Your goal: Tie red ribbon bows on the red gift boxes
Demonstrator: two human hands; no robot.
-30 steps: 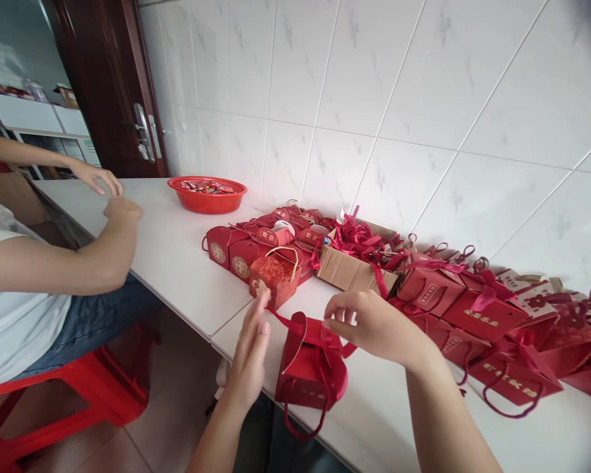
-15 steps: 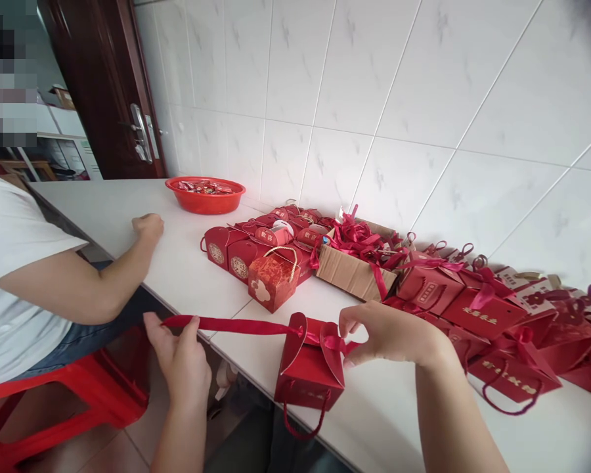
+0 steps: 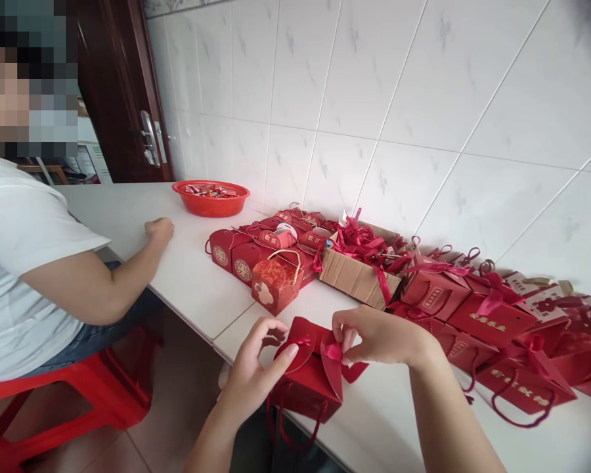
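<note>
A small red gift box (image 3: 308, 384) with a cord handle sits at the table's front edge, its curved top flaps folded together. A shiny dark-pink ribbon (image 3: 333, 351) passes through the top. My right hand (image 3: 374, 335) pinches this ribbon at the right flap. At the box's left side is my left hand (image 3: 256, 368), its thumb on the left flap and its fingers apart from the thumb. I cannot make out the ribbon's left end near that hand.
Behind stand several red gift boxes (image 3: 276, 282) and a cardboard box (image 3: 352, 272) of ribbons. More ribboned boxes (image 3: 492, 318) line the right. A red basin (image 3: 211, 205) holds small wrapped items. At left, a person (image 3: 44, 243) sits on a red stool (image 3: 93, 387), forearm on the table.
My left hand has moved right, from holding the ribbon stretched out to the left, up against the box. The right hand stays at the ribbon. The view has shifted slightly.
</note>
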